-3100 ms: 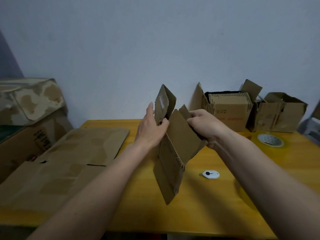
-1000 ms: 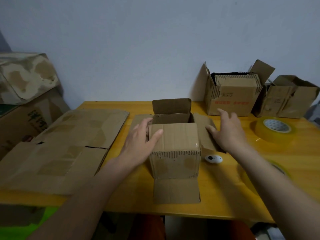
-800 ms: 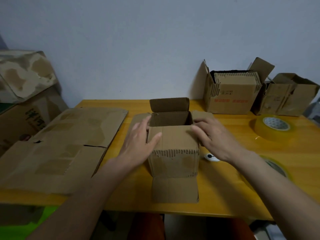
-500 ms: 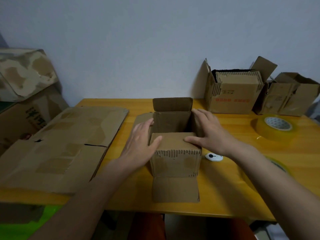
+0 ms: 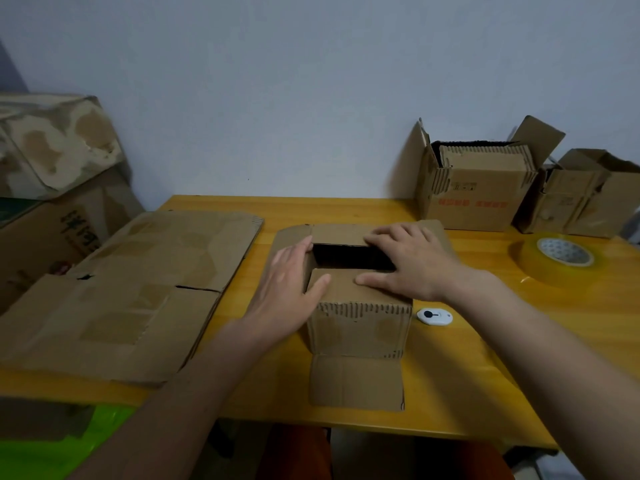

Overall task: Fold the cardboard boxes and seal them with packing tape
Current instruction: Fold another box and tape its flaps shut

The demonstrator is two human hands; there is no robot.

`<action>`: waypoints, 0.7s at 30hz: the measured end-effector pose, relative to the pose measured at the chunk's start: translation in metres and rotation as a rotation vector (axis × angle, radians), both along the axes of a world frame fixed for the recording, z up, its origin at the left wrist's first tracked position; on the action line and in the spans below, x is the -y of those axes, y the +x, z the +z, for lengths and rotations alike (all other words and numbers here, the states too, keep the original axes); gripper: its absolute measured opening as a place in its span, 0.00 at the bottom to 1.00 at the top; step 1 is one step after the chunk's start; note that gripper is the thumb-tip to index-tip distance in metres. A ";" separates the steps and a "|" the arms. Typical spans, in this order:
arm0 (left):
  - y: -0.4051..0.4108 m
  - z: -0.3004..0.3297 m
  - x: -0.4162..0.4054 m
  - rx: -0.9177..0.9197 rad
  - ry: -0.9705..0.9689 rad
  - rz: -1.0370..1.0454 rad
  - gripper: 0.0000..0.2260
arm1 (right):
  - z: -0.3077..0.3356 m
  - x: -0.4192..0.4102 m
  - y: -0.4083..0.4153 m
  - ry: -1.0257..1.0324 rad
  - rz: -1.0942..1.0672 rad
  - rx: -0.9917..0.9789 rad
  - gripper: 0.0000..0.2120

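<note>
box: small cardboard box (image 5: 360,327) stands upright at the middle of the tabletop (image 5: 450,386), near the front edge; top only part closed, dark gap showing between the flaps
near flap: folded flat over the opening, both thumbs on it
far flap: folded down toward the opening, right fingers on it
side flaps: left one lies outward under the left hand, right one spread out behind the right hand
bottom flap: one flap sticks out flat on the tabletop toward the front edge
left hand (image 5: 287,289): grip wide, fingers straight, palm against the box's left top edge, thumb pressing the near flap; holds nothing
right hand (image 5: 412,268): grip wide, fingers spread flat across the far flap and the gap, thumb on the near flap; holds nothing
tape roll (image 5: 554,261): clear yellowish packing tape, lies flat near the right edge of the tabletop, well apart from the box
cutter (image 5: 434,317): small white oval with a black button, on the tabletop just beside the box's right side
flat cardboard (image 5: 135,292): large flattened sheet over the left part of the tabletop, overhangs the left edge
back right corner: open box with red print (image 5: 474,199), packed with flat cardboard, and a second open box (image 5: 585,206) touching its right side
off the left edge: stacked worn cartons (image 5: 52,174) against the wall
</note>
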State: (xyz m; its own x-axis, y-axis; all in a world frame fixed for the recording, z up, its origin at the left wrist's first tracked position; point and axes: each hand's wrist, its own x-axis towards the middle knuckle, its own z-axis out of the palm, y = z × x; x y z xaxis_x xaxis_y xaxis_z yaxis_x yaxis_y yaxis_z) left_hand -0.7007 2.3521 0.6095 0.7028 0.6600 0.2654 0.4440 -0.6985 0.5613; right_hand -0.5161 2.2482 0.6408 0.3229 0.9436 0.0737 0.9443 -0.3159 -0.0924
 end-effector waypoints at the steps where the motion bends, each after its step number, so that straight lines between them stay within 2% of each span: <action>1: 0.000 0.000 0.001 0.000 0.002 0.001 0.29 | -0.003 0.001 -0.001 -0.032 -0.011 0.013 0.39; 4: 0.000 0.000 0.004 -0.022 0.037 0.052 0.32 | -0.009 0.003 -0.001 -0.081 -0.049 0.021 0.37; 8: -0.007 0.004 -0.001 -0.096 0.067 0.256 0.39 | -0.010 0.004 0.001 -0.102 -0.055 0.036 0.37; 9: -0.009 0.007 -0.004 -0.062 0.025 0.294 0.40 | -0.011 0.004 0.001 -0.102 -0.054 0.043 0.37; 11: -0.014 0.013 -0.007 0.127 -0.110 0.312 0.41 | -0.012 0.004 0.001 -0.105 -0.055 0.057 0.37; 13: -0.015 0.017 -0.004 0.332 -0.206 0.209 0.42 | -0.013 0.003 0.000 -0.099 -0.062 0.055 0.37; 14: -0.014 0.018 0.000 0.352 -0.215 0.126 0.42 | -0.013 0.003 0.000 -0.094 -0.066 0.047 0.37; 18: -0.006 0.013 0.015 0.109 -0.163 -0.123 0.41 | -0.010 0.006 -0.002 -0.069 -0.076 0.025 0.34; 21: -0.002 0.001 0.015 -0.061 -0.049 -0.162 0.38 | -0.005 0.013 0.002 0.002 -0.144 -0.006 0.32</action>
State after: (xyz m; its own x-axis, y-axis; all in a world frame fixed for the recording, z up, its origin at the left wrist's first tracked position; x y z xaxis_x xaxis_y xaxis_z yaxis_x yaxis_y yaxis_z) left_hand -0.7027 2.3375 0.6103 0.8147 0.5479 0.1899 0.3619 -0.7363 0.5718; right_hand -0.5140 2.2350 0.6353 0.4549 0.8875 0.0733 0.8889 -0.4475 -0.0981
